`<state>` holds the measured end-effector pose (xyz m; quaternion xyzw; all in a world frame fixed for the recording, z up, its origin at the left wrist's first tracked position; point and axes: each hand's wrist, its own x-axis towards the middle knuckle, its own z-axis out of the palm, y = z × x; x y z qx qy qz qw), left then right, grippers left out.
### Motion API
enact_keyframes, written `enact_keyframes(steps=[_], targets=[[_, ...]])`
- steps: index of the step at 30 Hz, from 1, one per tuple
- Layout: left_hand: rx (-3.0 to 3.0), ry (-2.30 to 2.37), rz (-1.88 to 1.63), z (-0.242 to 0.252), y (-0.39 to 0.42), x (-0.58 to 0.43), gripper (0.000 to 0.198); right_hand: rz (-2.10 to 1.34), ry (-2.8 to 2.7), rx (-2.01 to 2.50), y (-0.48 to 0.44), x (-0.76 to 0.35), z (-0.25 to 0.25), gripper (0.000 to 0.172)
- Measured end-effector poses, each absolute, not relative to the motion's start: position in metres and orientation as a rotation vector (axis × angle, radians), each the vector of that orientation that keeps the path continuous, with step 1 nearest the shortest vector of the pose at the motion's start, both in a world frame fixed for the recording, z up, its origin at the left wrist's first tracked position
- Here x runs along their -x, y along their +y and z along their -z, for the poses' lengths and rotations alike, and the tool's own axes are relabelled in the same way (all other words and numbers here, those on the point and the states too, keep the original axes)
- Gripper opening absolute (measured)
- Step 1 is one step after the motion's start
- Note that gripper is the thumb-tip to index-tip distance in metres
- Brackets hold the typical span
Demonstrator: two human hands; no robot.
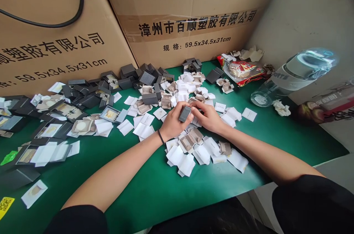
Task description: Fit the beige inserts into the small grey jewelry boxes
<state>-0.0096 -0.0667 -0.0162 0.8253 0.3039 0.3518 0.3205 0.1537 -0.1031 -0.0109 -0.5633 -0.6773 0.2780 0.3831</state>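
In the head view, my left hand (173,122) is wrapped round a small dark grey box (184,114), which looks closed. My right hand (207,117) is curled against the box's right side, fingertips and thumb on its edge. Beneath and around both hands lie folded white paper slips (181,160) and small grey-brown cardboard inserts (190,139). Just behind the left hand, a dark box (150,98) sits among more inserts. Whatever the box contains is hidden.
Dark boxes (83,95), some open, are heaped along the left and back of the green table (276,136). Large cartons (190,2) stand behind. On the right are a red snack packet (240,72), a clear bottle (293,73) and crumpled tissue (281,108).
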Motion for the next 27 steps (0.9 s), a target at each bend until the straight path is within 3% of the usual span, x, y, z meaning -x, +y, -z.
enact_keyframes(steps=[27], targets=[[-2.172, 0.829, -0.866, 0.0166, -0.0658, 0.0105, 0.025, -0.616, -1.800, 1.450, -0.1036, -0.1531, 0.0098, 0.030]])
